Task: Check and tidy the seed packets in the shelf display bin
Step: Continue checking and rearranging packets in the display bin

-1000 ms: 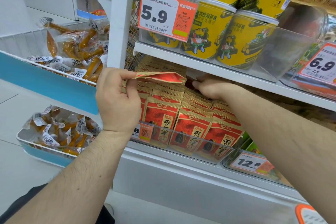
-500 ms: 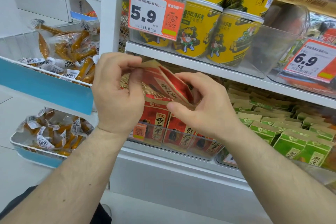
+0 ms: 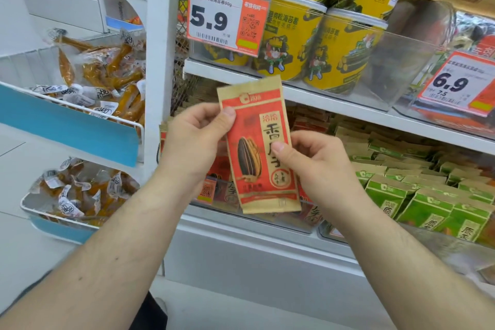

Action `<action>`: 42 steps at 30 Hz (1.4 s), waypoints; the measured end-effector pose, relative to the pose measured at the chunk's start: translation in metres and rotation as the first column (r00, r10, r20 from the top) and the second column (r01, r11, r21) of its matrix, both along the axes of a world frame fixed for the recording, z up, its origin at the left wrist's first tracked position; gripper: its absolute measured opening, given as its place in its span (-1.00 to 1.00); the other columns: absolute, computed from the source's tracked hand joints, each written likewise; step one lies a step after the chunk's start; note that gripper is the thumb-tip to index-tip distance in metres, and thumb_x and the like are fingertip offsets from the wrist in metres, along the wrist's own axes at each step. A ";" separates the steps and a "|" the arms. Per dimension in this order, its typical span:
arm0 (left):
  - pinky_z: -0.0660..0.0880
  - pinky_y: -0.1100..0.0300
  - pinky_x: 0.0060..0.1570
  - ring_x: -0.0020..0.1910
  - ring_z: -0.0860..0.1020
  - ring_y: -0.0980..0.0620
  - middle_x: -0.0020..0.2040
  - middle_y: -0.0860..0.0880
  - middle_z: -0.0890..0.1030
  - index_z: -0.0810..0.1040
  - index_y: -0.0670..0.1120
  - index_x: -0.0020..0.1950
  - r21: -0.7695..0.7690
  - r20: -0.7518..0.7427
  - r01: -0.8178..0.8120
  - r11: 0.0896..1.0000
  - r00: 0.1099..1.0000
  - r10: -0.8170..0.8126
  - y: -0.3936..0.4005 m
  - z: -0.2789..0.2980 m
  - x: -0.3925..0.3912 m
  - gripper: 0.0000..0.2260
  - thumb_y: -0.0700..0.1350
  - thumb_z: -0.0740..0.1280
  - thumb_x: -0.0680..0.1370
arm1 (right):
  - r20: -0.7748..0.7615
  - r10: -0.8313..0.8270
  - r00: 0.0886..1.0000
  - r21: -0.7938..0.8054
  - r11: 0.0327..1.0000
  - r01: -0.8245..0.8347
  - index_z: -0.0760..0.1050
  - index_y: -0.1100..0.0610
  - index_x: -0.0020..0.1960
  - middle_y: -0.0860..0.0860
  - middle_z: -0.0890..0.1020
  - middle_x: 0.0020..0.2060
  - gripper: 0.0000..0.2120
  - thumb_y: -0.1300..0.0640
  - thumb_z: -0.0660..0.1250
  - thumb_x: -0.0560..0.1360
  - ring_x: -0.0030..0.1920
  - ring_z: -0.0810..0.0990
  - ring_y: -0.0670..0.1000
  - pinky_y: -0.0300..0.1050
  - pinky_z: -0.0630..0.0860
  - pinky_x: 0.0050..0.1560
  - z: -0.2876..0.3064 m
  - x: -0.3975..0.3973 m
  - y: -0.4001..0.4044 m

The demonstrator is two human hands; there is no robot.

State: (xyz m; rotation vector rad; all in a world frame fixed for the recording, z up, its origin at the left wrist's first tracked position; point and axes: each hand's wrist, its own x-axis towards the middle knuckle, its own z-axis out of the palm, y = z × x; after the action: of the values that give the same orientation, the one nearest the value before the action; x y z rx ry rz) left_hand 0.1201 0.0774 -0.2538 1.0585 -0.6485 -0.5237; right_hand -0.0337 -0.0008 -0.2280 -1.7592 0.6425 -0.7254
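Note:
A red and tan sunflower seed packet (image 3: 257, 153) stands upright in front of the shelf, its printed face toward me. My left hand (image 3: 195, 142) pinches its upper left edge with the thumb on the front. My right hand (image 3: 308, 166) pinches its right edge at mid height. Behind the packet, a clear display bin (image 3: 300, 222) holds more red packets (image 3: 312, 215), mostly hidden by my hands and the held packet.
Green seed packets (image 3: 417, 195) fill the bin to the right. Yellow cans (image 3: 302, 40) stand on the shelf above, behind a 5.9 price tag (image 3: 227, 16). A 6.9 tag (image 3: 455, 83) hangs at right. White wire baskets (image 3: 80, 104) of orange snack packs stand at left.
The packet came out of the bin, where my left hand held it flat, and was turned upright facing me. My right hand left the bin and took hold of its right edge.

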 end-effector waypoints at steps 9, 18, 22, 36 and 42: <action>0.51 0.11 -0.34 -0.36 0.56 0.00 -0.35 -0.04 0.58 0.54 -0.06 -0.28 0.295 0.139 0.199 0.935 0.959 -0.248 -0.006 -0.024 -0.025 -0.80 -0.21 0.38 0.54 | -0.012 -0.152 0.988 0.004 0.988 0.152 0.57 0.19 -0.15 0.01 0.68 -0.40 -0.86 0.17 0.34 0.55 -0.38 0.67 -0.07 -0.24 0.51 -0.46 -0.024 -0.021 -0.014; 0.52 0.25 -0.46 -0.34 0.64 0.01 -0.30 -0.05 0.67 0.60 -0.18 -0.10 0.298 0.100 0.288 0.910 0.939 -0.330 -0.012 -0.028 -0.052 -0.68 0.05 0.24 0.59 | 0.043 -0.212 0.976 -0.050 0.976 0.214 0.56 0.36 -0.18 0.27 0.65 -0.31 -0.68 0.08 0.36 0.54 -0.26 0.66 0.28 0.13 0.59 -0.32 -0.036 -0.030 -0.009; 0.60 -0.06 -0.06 -0.09 0.65 -0.22 -0.04 -0.30 0.67 0.58 -0.26 0.06 0.248 0.019 0.386 0.889 0.915 -0.403 -0.013 -0.030 -0.052 -0.52 0.12 0.10 0.57 | 0.076 -0.211 0.974 0.074 0.976 0.206 0.49 0.25 -0.37 0.05 0.52 -0.59 -0.60 0.12 0.25 0.60 -0.61 0.43 -0.09 -0.31 0.31 -0.58 -0.034 -0.036 -0.007; 0.62 0.14 -0.23 -0.22 0.69 -0.03 -0.16 -0.09 0.71 0.62 -0.11 0.00 0.286 0.012 0.442 0.850 0.886 -0.464 -0.013 -0.039 -0.054 -0.80 -0.03 0.34 0.46 | 0.065 -0.247 0.967 0.133 0.962 0.237 0.45 0.21 -0.34 0.05 0.51 -0.58 -0.61 0.05 0.22 0.62 -0.61 0.42 -0.05 -0.25 0.30 -0.58 -0.036 -0.039 -0.019; 0.63 0.08 -0.29 -0.25 0.68 -0.02 -0.18 -0.06 0.71 0.63 -0.06 -0.03 0.180 0.006 0.288 0.941 0.956 -0.294 -0.012 -0.032 -0.050 -0.77 0.01 0.36 0.40 | -0.102 -0.058 0.993 0.113 0.991 0.069 0.55 0.34 -0.16 0.06 0.63 -0.44 -0.64 0.00 0.33 0.51 -0.48 0.52 -0.04 -0.25 0.33 -0.50 -0.038 -0.047 -0.018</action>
State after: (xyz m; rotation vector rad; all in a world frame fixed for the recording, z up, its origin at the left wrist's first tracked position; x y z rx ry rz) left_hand 0.0696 0.0659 -0.2860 1.1464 -0.8050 -0.8357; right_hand -0.0811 -0.0185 -0.2664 -1.6815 0.7957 -0.6344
